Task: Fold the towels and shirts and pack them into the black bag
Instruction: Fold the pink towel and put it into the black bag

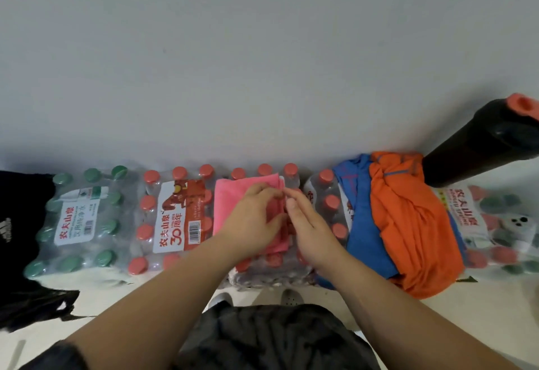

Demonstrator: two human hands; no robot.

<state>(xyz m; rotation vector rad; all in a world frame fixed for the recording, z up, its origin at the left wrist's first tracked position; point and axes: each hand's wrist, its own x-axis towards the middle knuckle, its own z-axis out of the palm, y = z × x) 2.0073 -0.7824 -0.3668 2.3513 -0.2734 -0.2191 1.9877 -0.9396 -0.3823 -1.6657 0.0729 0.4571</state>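
Observation:
A pink towel [233, 203], folded into a rectangle, lies on top of shrink-wrapped packs of water bottles in the middle. My left hand [253, 218] lies over the towel's right half with its fingertips pinching the towel's right edge. My right hand [306, 229] meets it at that same edge, thumb and fingertips pinching the fabric. To the right an orange shirt [414, 229] lies crumpled over a blue shirt [361, 223] on the bottle packs. The black bag [20, 223] sits at the far left, partly out of view.
Packs of bottles with green caps [81, 218] and red caps [172, 218] line the white wall. A black cylinder with an orange top [490, 139] leans in at the right. More bottle packs [501, 229] sit far right. My dark trousers [271, 337] fill the bottom.

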